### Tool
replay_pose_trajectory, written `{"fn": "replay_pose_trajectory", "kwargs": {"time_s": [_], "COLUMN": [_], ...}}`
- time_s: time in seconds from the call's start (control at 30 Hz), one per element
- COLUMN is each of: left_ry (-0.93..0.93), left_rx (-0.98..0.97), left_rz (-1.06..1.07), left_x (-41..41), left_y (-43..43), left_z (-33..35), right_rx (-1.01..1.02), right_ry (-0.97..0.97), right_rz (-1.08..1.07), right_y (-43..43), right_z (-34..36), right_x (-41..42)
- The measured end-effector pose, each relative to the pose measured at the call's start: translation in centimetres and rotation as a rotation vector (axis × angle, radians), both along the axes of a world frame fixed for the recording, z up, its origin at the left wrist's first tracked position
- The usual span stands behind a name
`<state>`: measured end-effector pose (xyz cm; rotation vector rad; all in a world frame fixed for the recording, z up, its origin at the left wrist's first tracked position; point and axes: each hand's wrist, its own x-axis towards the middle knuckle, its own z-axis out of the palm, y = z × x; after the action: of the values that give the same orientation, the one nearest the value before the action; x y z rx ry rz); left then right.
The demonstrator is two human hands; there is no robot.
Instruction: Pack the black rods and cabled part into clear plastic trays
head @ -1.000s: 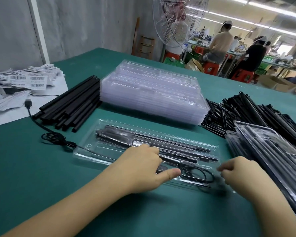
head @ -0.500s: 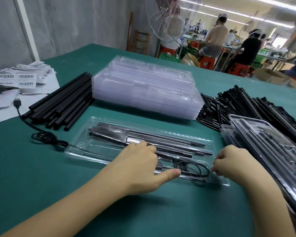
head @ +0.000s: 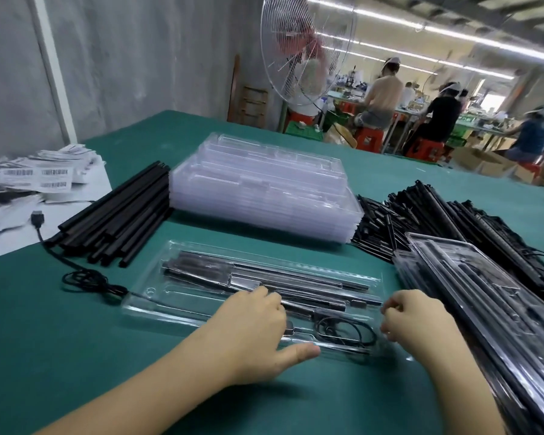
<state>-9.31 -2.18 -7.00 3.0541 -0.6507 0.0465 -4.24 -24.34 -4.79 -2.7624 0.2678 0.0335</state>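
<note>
Green cloth covers the bench (head: 29,340), and the supplies fan round the tray (head: 170,296), each apparently a single reach away. At ten o'clock from it lie labels (head: 35,177). A cable (head: 40,237) runs from its plug down to a loose coil at the tray's nine o'clock end and seems to enter the shell there. Rods (head: 120,221) lie bundled at eleven, their near ends toward the tray, likely so one can be drawn straight in. Empty trays (head: 261,189) are stacked at twelve.

The tray lies lengthwise across the front, with rods already in its far channels and a coiled cabled part (head: 343,331) in its near right pocket. The left hand (head: 252,334) rests on its middle, fingers bent down onto the contents and thumb flat along the near rim. Nothing looks gripped, and I judge it is pinning the light shell so it cannot skate. The right hand (head: 418,321) sits at the three o'clock end with its fingers curled against the rim. Whether they pinch rim or cable I cannot tell.

Open room is mostly at six o'clock, where bare cloth runs toward the person. At three o'clock the packed trays (head: 484,309) stand just beside the rim, with a heap (head: 437,215) of black parts behind them at one to two o'clock — so a finished tray probably has to be lifted over, not slid.
</note>
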Motion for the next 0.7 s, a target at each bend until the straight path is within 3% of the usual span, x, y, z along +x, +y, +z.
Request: {"fn": "replay_pose_trajectory", "kwargs": {"time_s": [0.1, 0.23, 0.37, 0.53, 0.63, 0.7], "left_ry": [0.050, 0.166, 0.188, 0.068, 0.054, 0.045], "left_rx": [-0.107, -0.333, -0.481, -0.417, -0.288, -0.226], "left_rz": [-0.007, -0.019, 0.004, -0.014, -0.012, 0.001], "left_x": [0.9, 1.8, 1.8, 1.8, 1.9, 1.9], "left_y": [1.5, 3.9, 5.2, 4.9, 4.3, 4.1], "left_z": [1.2, 2.1, 2.1, 1.2, 0.5, 0.3], "right_rx": [0.190, 0.223, 0.249, 0.292, 0.369, 0.310], "right_ry": [-0.177, -0.362, -0.395, -0.418, -0.392, -0.342], "right_rz": [-0.030, -0.023, 0.013, 0.143, 0.320, 0.513], "right_y": [0.6, 1.0, 1.1, 2.2, 4.0, 5.5], "right_z": [0.1, 0.1, 0.1, 0.1, 0.0, -0.4], "right_x": [0.4, 0.2, 0.4, -0.1, -0.9, -1.4]}}
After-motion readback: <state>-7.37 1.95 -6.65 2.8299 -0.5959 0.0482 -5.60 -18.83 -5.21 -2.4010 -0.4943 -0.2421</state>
